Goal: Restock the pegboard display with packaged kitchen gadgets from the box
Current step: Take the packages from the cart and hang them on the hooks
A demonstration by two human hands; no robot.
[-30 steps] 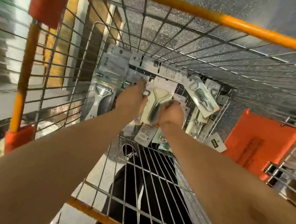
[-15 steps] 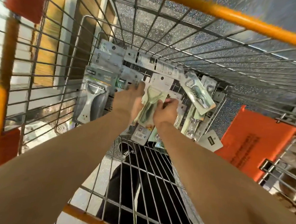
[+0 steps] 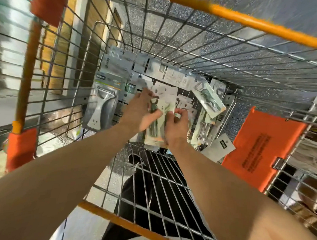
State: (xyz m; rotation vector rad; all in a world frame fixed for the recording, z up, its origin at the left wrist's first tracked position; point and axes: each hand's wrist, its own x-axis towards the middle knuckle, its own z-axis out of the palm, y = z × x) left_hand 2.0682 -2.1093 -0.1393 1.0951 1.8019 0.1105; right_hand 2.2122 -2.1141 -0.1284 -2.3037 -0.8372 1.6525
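The carded gadget, a dark-green-handled tool on a pale card, sits between my two hands, low in the wire cart, just above the other packs. My left hand grips its left edge, thumb underneath and fingers reaching over the top of the card. My right hand has its fingers curled onto the right edge, pinching it. The picture is smeared here, so I cannot tell exactly which fingers touch the card.

Under and behind it lies the pile of packs, flat white cards overlapping one another against the far end of the cart. To the left a grey peeler pack leans upright against the cart's side wires. To the right a metal-tool pack lies tilted across others, near the cart's right wall.

An orange rail runs along the cart's top edge. Outside on the right hangs an orange flap with dark print. Through the bottom wires I see my dark trouser leg.
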